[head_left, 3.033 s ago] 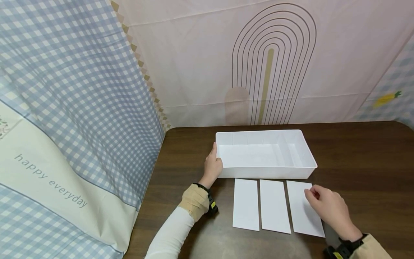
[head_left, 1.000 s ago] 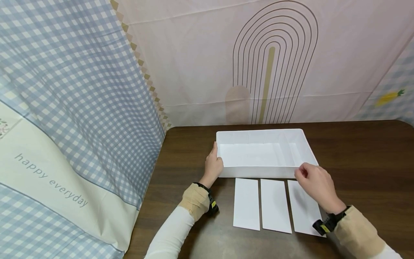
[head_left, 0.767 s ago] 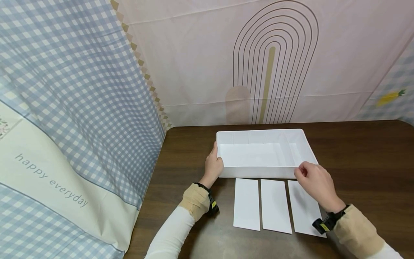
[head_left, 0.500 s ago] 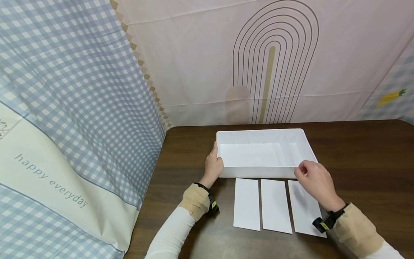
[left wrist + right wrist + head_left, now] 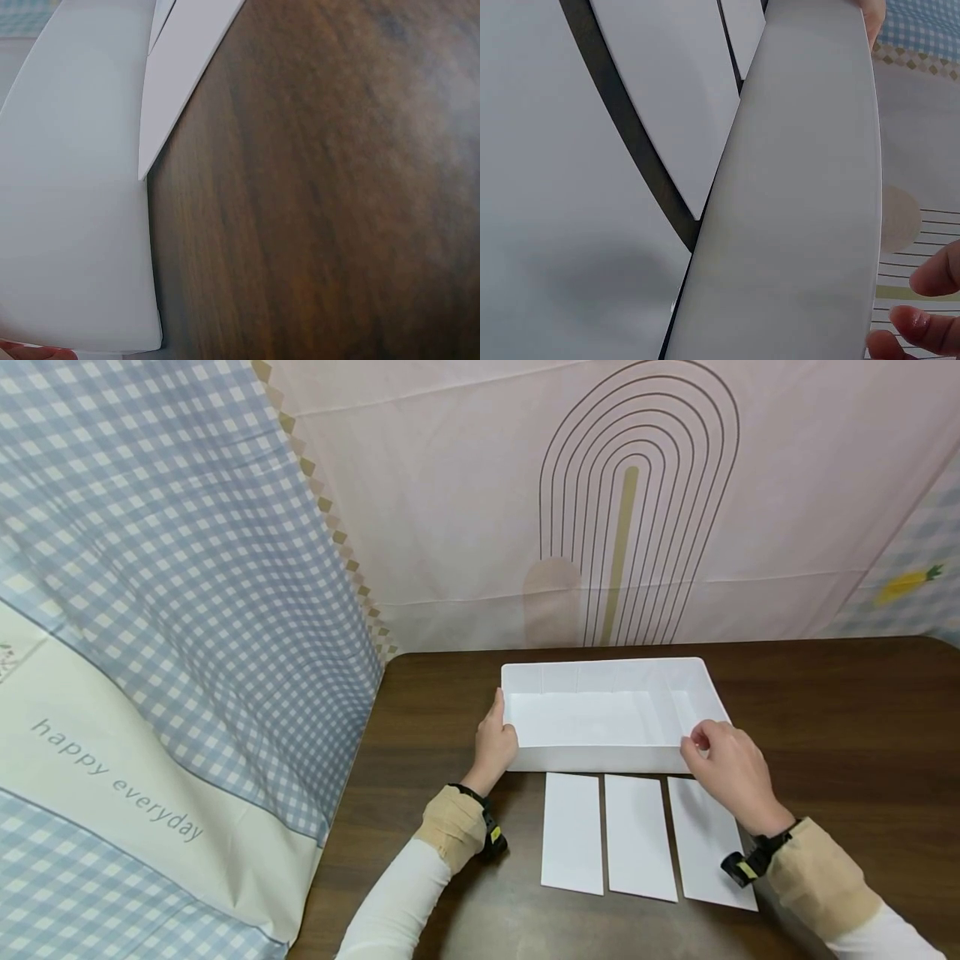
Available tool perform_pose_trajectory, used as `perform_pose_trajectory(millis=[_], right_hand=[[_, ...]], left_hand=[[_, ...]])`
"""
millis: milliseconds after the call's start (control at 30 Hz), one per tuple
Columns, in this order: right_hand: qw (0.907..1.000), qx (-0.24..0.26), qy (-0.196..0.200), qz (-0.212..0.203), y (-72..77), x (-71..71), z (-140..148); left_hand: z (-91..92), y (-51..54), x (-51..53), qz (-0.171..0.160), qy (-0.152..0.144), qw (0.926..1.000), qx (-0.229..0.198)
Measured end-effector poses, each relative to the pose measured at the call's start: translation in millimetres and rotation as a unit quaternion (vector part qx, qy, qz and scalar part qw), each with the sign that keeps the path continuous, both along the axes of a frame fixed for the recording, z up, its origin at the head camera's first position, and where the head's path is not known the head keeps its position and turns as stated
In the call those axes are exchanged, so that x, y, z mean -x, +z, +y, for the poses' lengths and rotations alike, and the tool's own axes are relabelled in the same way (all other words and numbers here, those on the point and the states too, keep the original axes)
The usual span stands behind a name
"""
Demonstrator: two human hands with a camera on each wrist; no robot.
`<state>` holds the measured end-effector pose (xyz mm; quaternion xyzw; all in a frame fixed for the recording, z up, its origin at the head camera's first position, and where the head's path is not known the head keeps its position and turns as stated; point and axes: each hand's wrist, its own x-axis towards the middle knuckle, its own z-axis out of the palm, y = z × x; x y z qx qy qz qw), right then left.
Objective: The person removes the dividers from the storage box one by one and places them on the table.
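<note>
A white rectangular tray point(image 5: 600, 760) sits on the table, with a divider point(image 5: 663, 710) toward its right end. My left hand point(image 5: 497, 747) holds the tray's left end, index finger along the outer side and thumb by the front corner. My right hand point(image 5: 731, 772) is at the tray's front right corner, thumb and fingers loosely bent. In the right wrist view, its fingers point(image 5: 934, 334) stand apart beside the rim, and I see nothing between them. Three flat white panels, left point(image 5: 572, 835), middle point(image 5: 640, 839) and right point(image 5: 708, 843), lie in front; the right forearm partly covers the right one.
The dark wooden table point(image 5: 847, 718) ends at a pale cloth point(image 5: 450, 527) with printed arches behind the tray. A blue checked cloth point(image 5: 187, 527) hangs along the left side.
Over three seconds my right hand has moved from above the right panel to the tray's front right corner, and just now slightly farther back. My left hand and the panels stay put.
</note>
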<state>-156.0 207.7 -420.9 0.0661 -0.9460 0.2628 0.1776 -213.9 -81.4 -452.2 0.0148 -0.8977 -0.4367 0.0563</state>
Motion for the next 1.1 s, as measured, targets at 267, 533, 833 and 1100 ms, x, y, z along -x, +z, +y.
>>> perform_pose_trajectory(millis=[267,533,833,1100], right_hand=[[1.0000,0.001,-0.006,0.000,1.4,5.6,-1.7],[0.9998,-0.007,-0.013,-0.011,1.7,11.5,-4.4],[0.9999,-0.015,-0.008,-0.005,0.9,15.9,-7.0],[0.9992,-0.039,-0.004,-0.002,-1.9,22.0,-7.3]], left_hand=[[-0.6,-1.4,0.7,0.001,-0.003,1.0000,-0.003],[-0.9,-0.8,0.5,0.005,-0.003,1.0000,0.003],[-0.7,-1.9,0.5,0.005,-0.003,1.0000,0.003],[-0.3,-1.1,0.9,0.002,-0.004,1.0000,-0.005]])
